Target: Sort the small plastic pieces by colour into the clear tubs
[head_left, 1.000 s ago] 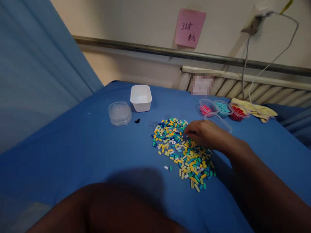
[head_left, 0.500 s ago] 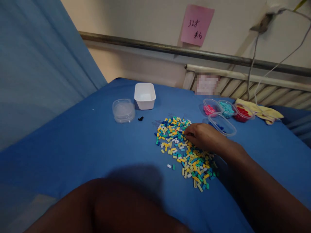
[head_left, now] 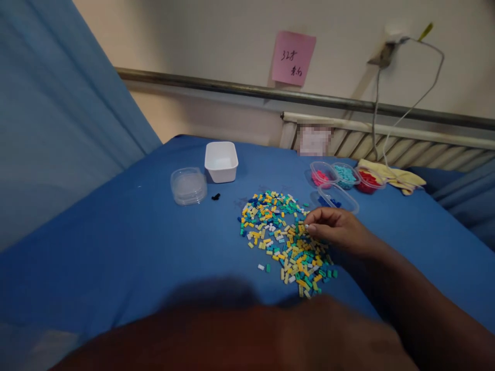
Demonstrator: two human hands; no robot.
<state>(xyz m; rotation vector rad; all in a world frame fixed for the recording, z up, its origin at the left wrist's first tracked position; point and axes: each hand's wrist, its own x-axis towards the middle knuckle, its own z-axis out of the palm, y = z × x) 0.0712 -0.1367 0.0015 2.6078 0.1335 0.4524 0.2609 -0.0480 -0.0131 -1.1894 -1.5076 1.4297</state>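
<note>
My right hand (head_left: 334,226) is at the right side of a spread pile of small toy bricks (head_left: 270,211) in yellow, green, blue and white. Thumb and forefinger are pinched together just over the bricks, with a tiny pale spot at their tips; I cannot make out what they hold. Along the bottom edge, close to the camera, a dark blurred shape looks like my left forearm and left hand (head_left: 340,335). It covers the near end of the pile, and its fingers cannot be made out. A white brick (head_left: 261,267) and a green brick (head_left: 268,268) lie apart at the pile's near left.
Clear tubs hold pink bricks (head_left: 320,178), turquoise bricks (head_left: 345,175), red bricks (head_left: 368,181) and dark blue bricks (head_left: 328,202). A yellow cloth (head_left: 402,178) lies beside them. Further left stand a white tub (head_left: 221,172), stacked clear lids (head_left: 188,188) and a small black piece (head_left: 215,197).
My right hand has shifted right relative to the pile, uncovering bricks at its upper right. The blurred left arm has swung right across the bottom. The view has tilted up and turned slightly right.
</note>
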